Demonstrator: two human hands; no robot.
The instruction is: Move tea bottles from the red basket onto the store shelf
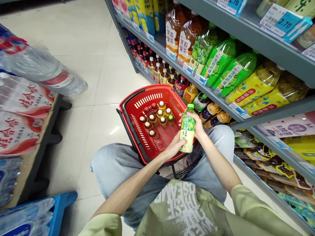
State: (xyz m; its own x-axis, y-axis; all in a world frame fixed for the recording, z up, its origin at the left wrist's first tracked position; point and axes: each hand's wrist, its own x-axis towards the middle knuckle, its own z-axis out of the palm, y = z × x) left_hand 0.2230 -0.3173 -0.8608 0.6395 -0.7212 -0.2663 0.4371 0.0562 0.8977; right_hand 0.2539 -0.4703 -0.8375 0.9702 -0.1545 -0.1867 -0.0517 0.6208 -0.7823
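Both my hands grip one green-capped bottle of green plum tea, held tilted slightly over the near right rim of a red shopping basket. My left hand wraps the bottle's lower part, thumb across the label. Higher up, near the shoulder, my right hand closes round it from the right; some of its fingers are hidden behind the bottle. Inside the basket stand several small bottles with white, yellow, red and green caps. The basket sits on the floor between my knees, its black handle folded down toward me.
On the right, a grey shelf carries tea bottles, including a matching green plum tea bottle. Small drink bottles fill the tier below. Shrink-wrapped water packs stand on a pallet at left, beside a blue pallet.
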